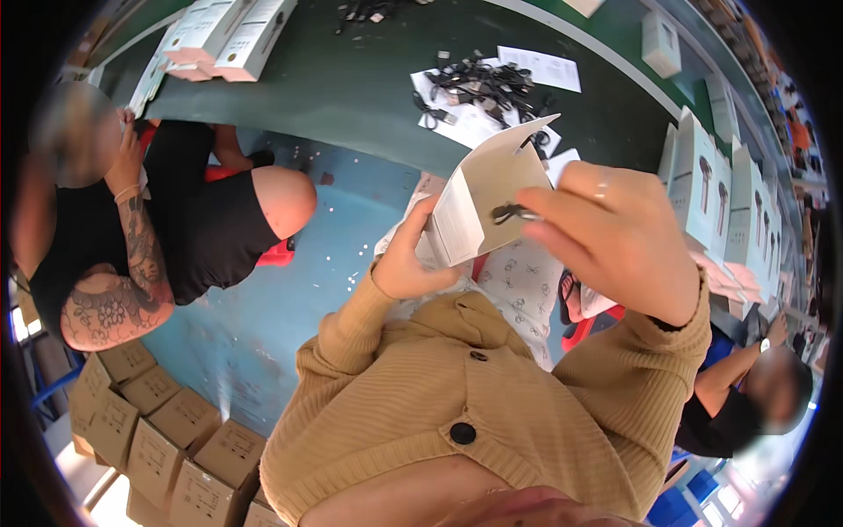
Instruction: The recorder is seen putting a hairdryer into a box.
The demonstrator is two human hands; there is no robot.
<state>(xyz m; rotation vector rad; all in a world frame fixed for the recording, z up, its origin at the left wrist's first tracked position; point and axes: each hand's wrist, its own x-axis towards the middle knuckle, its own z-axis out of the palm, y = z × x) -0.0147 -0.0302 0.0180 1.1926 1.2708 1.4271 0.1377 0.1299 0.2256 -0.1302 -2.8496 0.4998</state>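
My left hand (411, 256) grips a small white carton (455, 230) from its left side, tilted toward me with its flaps raised and its plain inside showing. At the carton's mouth, my right hand (619, 237) pinches a short black cable (507, 212) between thumb and fingers. The cable's coiled end hangs over the opening; its plug end is partly hidden by my fingers. Just beyond the carton, a heap of black cables (492, 86) lies on white printed sheets (555, 67) on the dark green table (351, 110).
White boxes stand at the far left (250, 39) and in a row on the right (702, 176). A tattooed person (149, 246) sits to my left; another person (720, 395) is at right. Brown cartons (180, 422) are stacked on the blue floor (342, 193).
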